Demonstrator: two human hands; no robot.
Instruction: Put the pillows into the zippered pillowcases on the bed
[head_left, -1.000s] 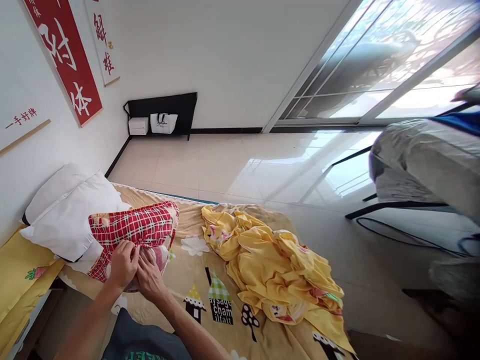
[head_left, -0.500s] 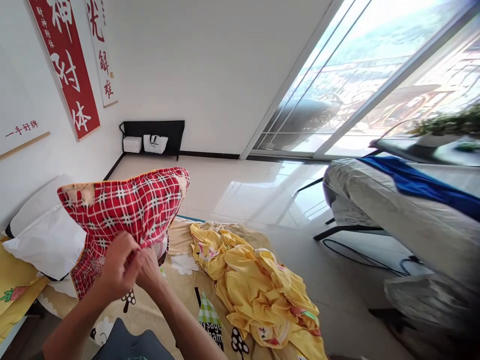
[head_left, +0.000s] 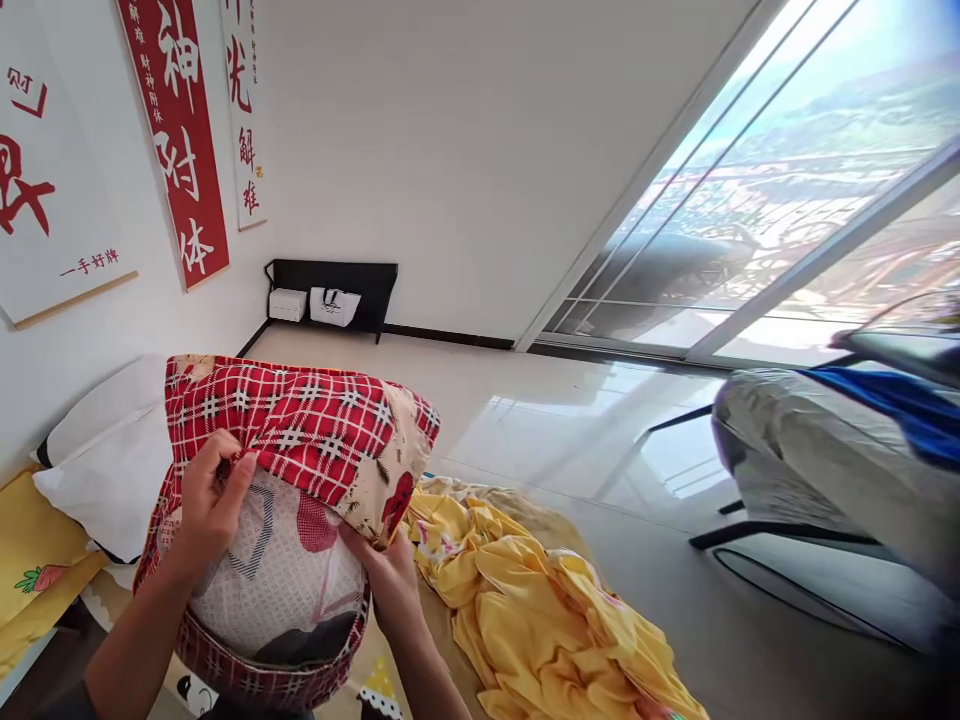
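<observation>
I hold up a pillow in a red plaid pillowcase (head_left: 300,420) above the bed. My left hand (head_left: 206,500) pinches the cover's open edge on the left. My right hand (head_left: 390,580) grips the same edge on the right, fingers closed on the fabric. Between them the opening gapes and shows the pale patterned pillow (head_left: 277,570) inside. The lower rim of the cover hangs near my chest.
A crumpled yellow sheet (head_left: 540,620) lies on the bed to the right. Two white pillows (head_left: 105,470) rest against the left wall under red banners (head_left: 180,140). A covered chair (head_left: 825,450) stands on the tiled floor by the glass doors. A black shelf (head_left: 337,290) sits in the far corner.
The pillow has been lifted off the bed and turned toward me. My hands have spread apart along the cover's edge, pulling the opening wide. The camera has tilted up.
</observation>
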